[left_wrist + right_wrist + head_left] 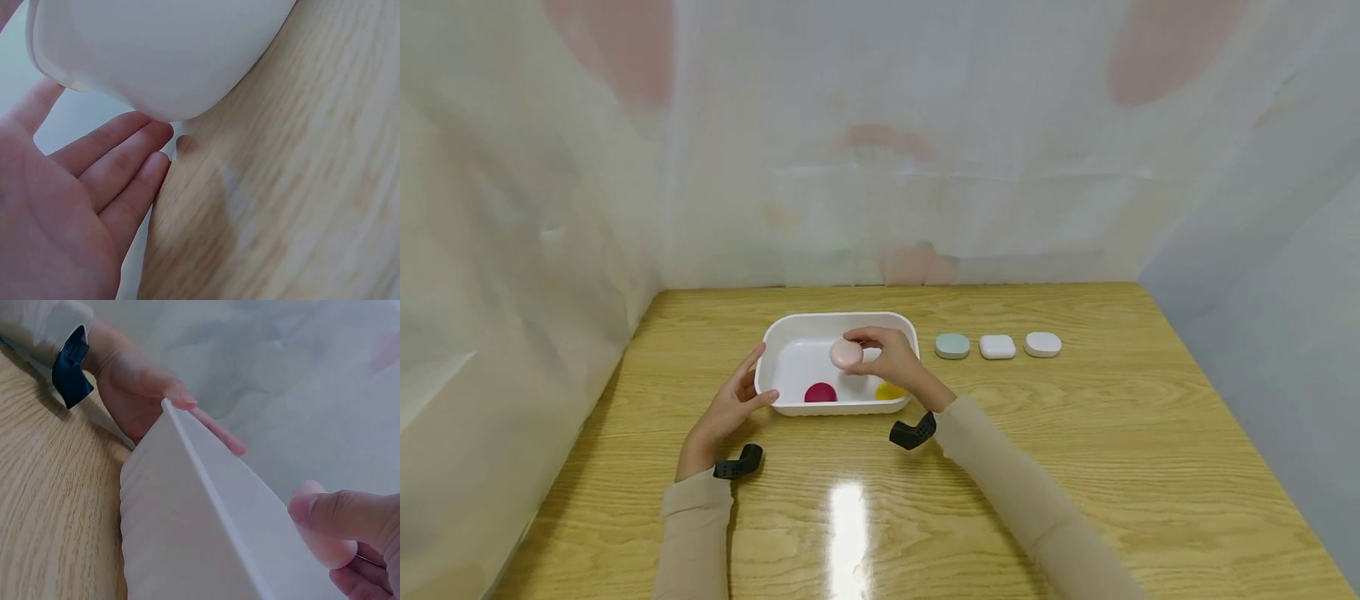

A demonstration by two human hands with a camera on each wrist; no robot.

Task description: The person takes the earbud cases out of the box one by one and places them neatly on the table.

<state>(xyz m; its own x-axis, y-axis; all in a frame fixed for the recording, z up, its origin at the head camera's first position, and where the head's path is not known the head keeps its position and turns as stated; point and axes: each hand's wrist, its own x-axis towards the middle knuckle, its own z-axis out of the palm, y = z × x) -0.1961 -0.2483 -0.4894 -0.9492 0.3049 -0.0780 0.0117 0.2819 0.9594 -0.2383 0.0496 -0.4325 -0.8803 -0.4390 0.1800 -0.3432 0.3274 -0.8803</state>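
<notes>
A white plastic tub [808, 409] stands on the wooden table. My left hand [730, 408] is at its left end, thumb over the near corner of the rim; in the left wrist view the fingers [128, 147] lie fairly straight against the outside wall. Above the tub floor my right hand [891, 360] pinches a pale pink, rounded bar of soap [846, 354] between thumb and fingers. Inside the tub, along the near wall, lie a dark red rounded piece [820, 392] and a yellow one [889, 391], both partly hidden by that wall.
To the right of the tub a row of soap-like pieces lies on the table [1075, 450]: a pale green oval [952, 346], a white rounded rectangle [997, 347] and a white oval [1042, 344]. Pale sheeting [1037, 208] closes off the back and sides.
</notes>
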